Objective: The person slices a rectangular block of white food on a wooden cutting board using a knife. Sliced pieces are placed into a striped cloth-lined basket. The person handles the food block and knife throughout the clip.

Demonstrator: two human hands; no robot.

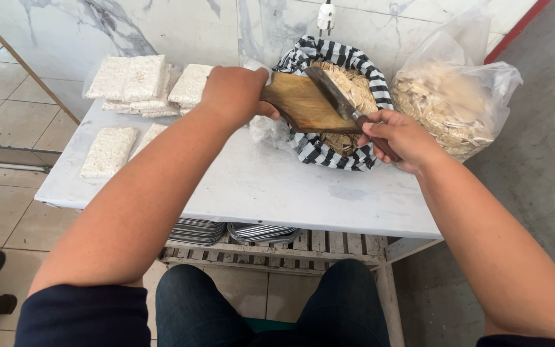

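Left hand (234, 93) grips one board (303, 103); right hand (398, 136), one knife (342, 103).

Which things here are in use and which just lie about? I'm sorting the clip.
In use: left hand on wooden board; right hand holding knife; striped basket of slices.
Lying about: white packets, clear bag, metal trays.

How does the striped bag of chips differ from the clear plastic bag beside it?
The striped bag is black-and-white cloth, with its rim rolled down and open; the clear plastic bag is see-through and bunched at the top. The striped bag sits right under the wooden board and knife held by the left hand and right hand; the clear bag stands apart, untouched. Both hold pale thin slices and rest on the white table.
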